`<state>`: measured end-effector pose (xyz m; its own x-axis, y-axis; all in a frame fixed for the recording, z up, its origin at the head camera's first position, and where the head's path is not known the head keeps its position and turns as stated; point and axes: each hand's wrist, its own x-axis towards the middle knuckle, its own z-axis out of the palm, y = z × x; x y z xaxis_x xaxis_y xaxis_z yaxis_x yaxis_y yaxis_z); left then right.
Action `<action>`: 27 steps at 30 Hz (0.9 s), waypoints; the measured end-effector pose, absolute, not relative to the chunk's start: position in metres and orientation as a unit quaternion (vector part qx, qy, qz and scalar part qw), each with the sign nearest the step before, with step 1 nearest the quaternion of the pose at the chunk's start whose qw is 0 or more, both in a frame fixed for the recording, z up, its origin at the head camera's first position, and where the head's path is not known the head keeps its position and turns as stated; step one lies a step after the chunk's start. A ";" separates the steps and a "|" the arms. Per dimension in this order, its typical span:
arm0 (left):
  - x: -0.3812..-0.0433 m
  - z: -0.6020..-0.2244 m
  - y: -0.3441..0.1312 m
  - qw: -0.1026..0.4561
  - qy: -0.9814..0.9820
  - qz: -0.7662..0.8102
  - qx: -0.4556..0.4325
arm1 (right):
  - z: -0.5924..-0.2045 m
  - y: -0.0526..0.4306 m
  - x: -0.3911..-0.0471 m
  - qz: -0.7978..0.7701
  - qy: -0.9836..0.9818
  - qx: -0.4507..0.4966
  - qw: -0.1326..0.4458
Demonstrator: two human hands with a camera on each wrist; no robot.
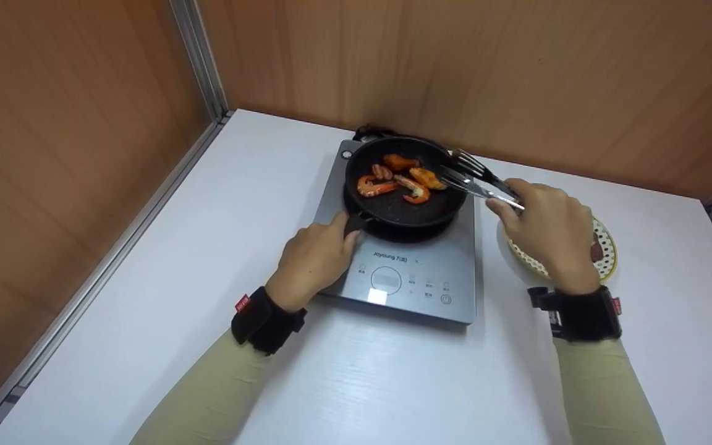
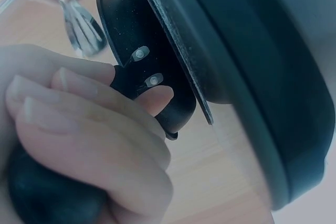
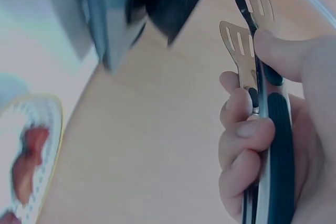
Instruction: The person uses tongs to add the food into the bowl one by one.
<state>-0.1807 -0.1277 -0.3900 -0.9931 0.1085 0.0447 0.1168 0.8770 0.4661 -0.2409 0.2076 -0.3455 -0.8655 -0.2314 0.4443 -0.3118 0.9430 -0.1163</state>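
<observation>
At the left, the left hand (image 1: 316,256) gripped the black pan handle (image 1: 353,224), fingers wrapped right round it. That firm hold seemed a good one, likely to keep the pan from swivelling if the food were nudged; a fingertip lay just beside the handle rivets (image 2: 140,53), so sliding the grip back would probably have been kinder to the skin.

Next came the Joyoung induction cooktop (image 1: 393,309), with the black frying pan (image 1: 393,213) over its far part. I could not tell whether the base sat quite flat, and a level pan would have been the safer choice.

Inside the pan, from left to right, were a curled shrimp (image 1: 369,186), a small brown piece (image 1: 382,172), an orange-brown piece (image 1: 399,162), a second shrimp (image 1: 418,193) and a yellow-orange piece (image 1: 429,178), close together. Reaching them one by one, low and from the side, looked better than stabbing down from above.

At the pan's right rim hung the slotted tongs (image 1: 495,193), their heads slightly apart with nothing seen between them. The right hand (image 1: 547,225) held them in curled fingers, the thumb along one arm; a light squeeze should have served for soft pieces.

Furthest right, partly under that hand, was the dotted plate (image 1: 608,250) with reddish-brown meat (image 3: 29,163) on it; the wrist needed to clear its rim.
</observation>
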 end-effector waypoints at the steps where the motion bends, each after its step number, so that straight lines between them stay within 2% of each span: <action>1: -0.181 -0.390 -0.128 0.008 -0.969 -0.241 -0.058 | -0.344 0.215 -0.238 0.096 -0.963 0.133 0.214; 15: -0.182 -0.390 -0.128 0.016 -0.970 -0.234 -0.067 | -0.344 0.304 -0.209 0.134 -0.974 0.027 0.182; 27: -0.182 -0.389 -0.128 0.005 -0.968 -0.242 -0.063 | -0.342 0.357 -0.205 0.128 -0.986 -0.047 0.100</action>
<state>-0.1818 -0.1284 -0.3890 -0.9920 0.1196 0.0402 0.1244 0.8745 0.4689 -0.2050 0.3568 -0.3425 -0.9756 0.1190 0.1846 0.0680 0.9629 -0.2610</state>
